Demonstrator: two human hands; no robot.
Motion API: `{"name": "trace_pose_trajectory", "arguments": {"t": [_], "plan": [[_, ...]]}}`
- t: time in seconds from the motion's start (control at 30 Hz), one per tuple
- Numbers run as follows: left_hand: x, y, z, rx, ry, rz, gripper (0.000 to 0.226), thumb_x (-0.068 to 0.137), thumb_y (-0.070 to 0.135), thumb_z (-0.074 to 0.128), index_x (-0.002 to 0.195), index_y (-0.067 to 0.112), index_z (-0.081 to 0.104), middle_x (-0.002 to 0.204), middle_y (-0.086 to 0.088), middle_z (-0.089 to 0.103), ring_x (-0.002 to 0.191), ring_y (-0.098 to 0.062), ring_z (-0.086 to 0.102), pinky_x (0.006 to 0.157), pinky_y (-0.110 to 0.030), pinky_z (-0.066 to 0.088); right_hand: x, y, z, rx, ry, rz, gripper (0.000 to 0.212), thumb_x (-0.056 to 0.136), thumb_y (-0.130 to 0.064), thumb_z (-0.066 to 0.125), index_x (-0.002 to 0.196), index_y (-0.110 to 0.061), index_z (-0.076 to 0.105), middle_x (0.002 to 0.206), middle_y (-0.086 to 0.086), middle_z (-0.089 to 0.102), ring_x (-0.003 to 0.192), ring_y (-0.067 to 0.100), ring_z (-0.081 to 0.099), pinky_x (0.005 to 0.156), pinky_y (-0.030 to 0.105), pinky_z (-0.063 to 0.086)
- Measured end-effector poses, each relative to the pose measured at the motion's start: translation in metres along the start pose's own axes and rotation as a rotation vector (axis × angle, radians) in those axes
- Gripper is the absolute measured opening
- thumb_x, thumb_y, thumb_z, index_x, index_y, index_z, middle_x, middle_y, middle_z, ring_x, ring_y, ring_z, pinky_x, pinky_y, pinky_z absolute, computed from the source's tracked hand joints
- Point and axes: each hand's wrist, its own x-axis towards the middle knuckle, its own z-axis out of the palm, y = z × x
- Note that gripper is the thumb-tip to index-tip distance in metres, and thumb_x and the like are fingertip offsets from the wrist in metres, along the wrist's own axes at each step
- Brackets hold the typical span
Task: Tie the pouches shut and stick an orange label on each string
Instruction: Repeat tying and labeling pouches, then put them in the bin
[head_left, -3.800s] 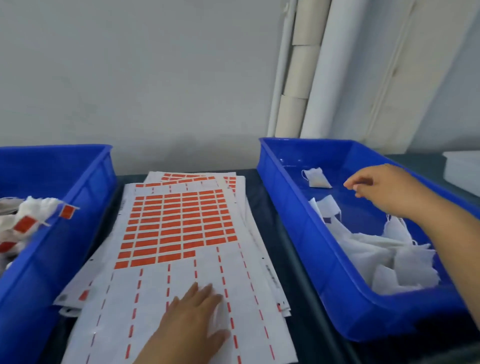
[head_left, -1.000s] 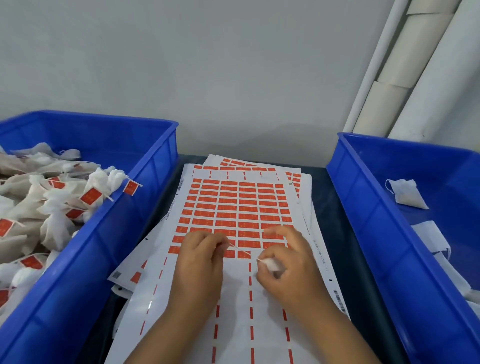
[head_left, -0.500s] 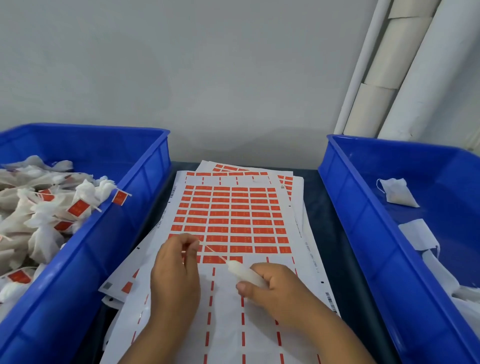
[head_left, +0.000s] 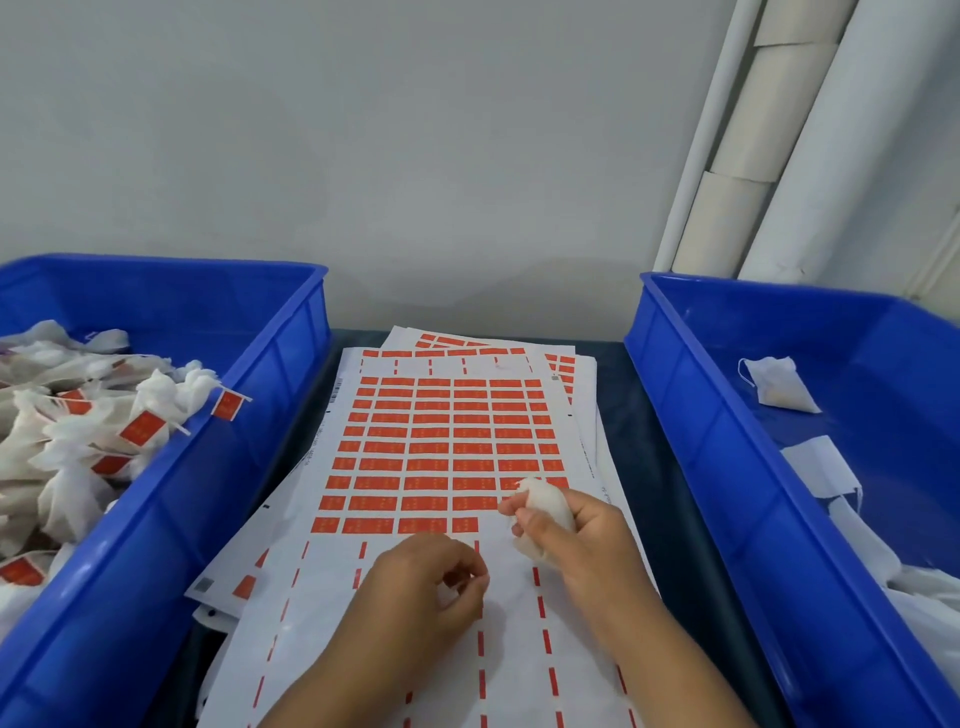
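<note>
I see a dark table (head_left: 660, 519) against the wall. On it sit two blue bins, the left bin (head_left: 218, 493) and the right bin (head_left: 691, 467), with a fanned stack of label sheets (head_left: 447, 441) lying flat between them.

Bright, even, diffuse light from above; no glare. Soft faint shadows under the hands on the label sheet (head_left: 441, 452). Wide-angle bend: bin (head_left: 291, 364) rims and pipes (head_left: 810, 156) splay at the edges. Left hand (head_left: 421, 587) slightly motion-blurred; label print too soft to read.
</note>
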Motion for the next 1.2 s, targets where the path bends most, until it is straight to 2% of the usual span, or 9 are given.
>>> {"name": "trace_pose_trajectory", "arguments": {"t": [0.13, 0.27, 0.37, 0.5, 0.6, 0.77, 0.93, 1.03, 1.2], "plan": [[-0.005, -0.002, -0.001, -0.054, 0.079, 0.079, 0.025, 0.085, 0.032, 0.064, 0.071, 0.045, 0.048, 0.082, 0.029, 0.049, 0.082, 0.003, 0.052, 0.068, 0.002, 0.039, 0.000, 0.007, 0.003, -0.288, -0.085, -0.108, 0.009, 0.088, -0.037, 0.063, 0.081, -0.042, 0.065, 0.085, -0.030, 0.063, 0.085, -0.011, 0.058, 0.057, 0.001, 0.041], [-0.004, -0.003, -0.001, -0.089, 0.173, 0.153, 0.026, 0.087, 0.032, 0.061, 0.075, 0.049, 0.045, 0.094, 0.039, 0.040, 0.093, 0.011, 0.046, 0.078, -0.001, 0.040, -0.001, 0.010, 0.007, -0.419, -0.221, -0.132, 0.011, 0.089, -0.041, 0.062, 0.080, -0.035, 0.060, 0.082, -0.021, 0.062, 0.082, 0.001, 0.059, 0.064, 0.005, 0.041], [-0.003, -0.006, 0.001, -0.161, 0.203, 0.150, 0.026, 0.090, 0.025, 0.058, 0.079, 0.046, 0.047, 0.099, 0.043, 0.041, 0.091, 0.014, 0.048, 0.073, 0.004, 0.036, -0.002, 0.008, 0.007, -0.417, -0.348, -0.126, 0.014, 0.088, -0.036, 0.063, 0.075, -0.041, 0.061, 0.077, -0.023, 0.061, 0.076, 0.000, 0.059, 0.061, 0.010, 0.044], [-0.003, -0.008, 0.007, -0.273, 0.177, 0.044, 0.018, 0.092, 0.026, 0.054, 0.082, 0.039, 0.050, 0.088, 0.028, 0.057, 0.083, 0.002, 0.057, 0.067, -0.002, 0.042, -0.003, 0.007, 0.006, -0.389, -0.476, -0.133, 0.005, 0.087, -0.031, 0.065, 0.091, -0.034, 0.065, 0.082, -0.017, 0.063, 0.076, 0.002, 0.060, 0.064, 0.011, 0.044], [-0.001, -0.008, 0.004, -0.327, 0.199, -0.008, 0.017, 0.091, 0.024, 0.056, 0.079, 0.036, 0.052, 0.073, 0.021, 0.059, 0.075, 0.002, 0.057, 0.060, -0.003, 0.042, -0.004, 0.006, 0.006, -0.350, -0.426, -0.160, 0.005, 0.086, -0.033, 0.066, 0.086, -0.036, 0.062, 0.076, -0.021, 0.060, 0.073, -0.002, 0.056, 0.061, 0.009, 0.042], [-0.001, -0.004, 0.005, -0.505, 0.134, -0.125, 0.012, 0.090, 0.022, 0.058, 0.081, 0.031, 0.060, 0.072, 0.022, 0.064, 0.073, 0.004, 0.059, 0.057, -0.005, 0.044, -0.006, 0.009, 0.009, -0.327, -0.298, -0.221, 0.017, 0.085, -0.029, 0.064, 0.078, -0.036, 0.051, 0.074, -0.031, 0.054, 0.073, -0.011, 0.051, 0.058, 0.005, 0.042], [-0.001, -0.003, 0.001, -0.803, 0.057, -0.289, 0.015, 0.089, 0.020, 0.058, 0.079, 0.022, 0.070, 0.075, 0.004, 0.070, 0.069, -0.013, 0.064, 0.062, -0.015, 0.051, -0.010, 0.009, 0.014, -0.166, -0.213, -0.240, 0.030, 0.079, -0.027, 0.065, 0.084, -0.054, 0.053, 0.090, -0.035, 0.058, 0.089, -0.012, 0.055, 0.064, 0.004, 0.045], [-0.001, -0.002, 0.001, -0.902, 0.019, -0.362, 0.021, 0.090, 0.019, 0.058, 0.075, 0.020, 0.073, 0.075, -0.005, 0.070, 0.069, -0.017, 0.061, 0.067, -0.024, 0.053, -0.009, 0.010, 0.016, -0.173, -0.208, -0.273, 0.031, 0.085, -0.017, 0.067, 0.085, -0.047, 0.058, 0.092, -0.039, 0.058, 0.093, -0.013, 0.054, 0.070, 0.003, 0.044], [0.002, -0.002, 0.003, -0.895, 0.021, -0.406, 0.018, 0.091, 0.019, 0.056, 0.081, 0.015, 0.071, 0.061, -0.001, 0.063, 0.059, -0.012, 0.056, 0.063, -0.022, 0.049, -0.008, 0.010, 0.014, -0.158, -0.159, -0.290, 0.024, 0.086, -0.016, 0.068, 0.084, -0.038, 0.059, 0.088, -0.032, 0.060, 0.089, -0.009, 0.055, 0.071, 0.004, 0.043]]}}
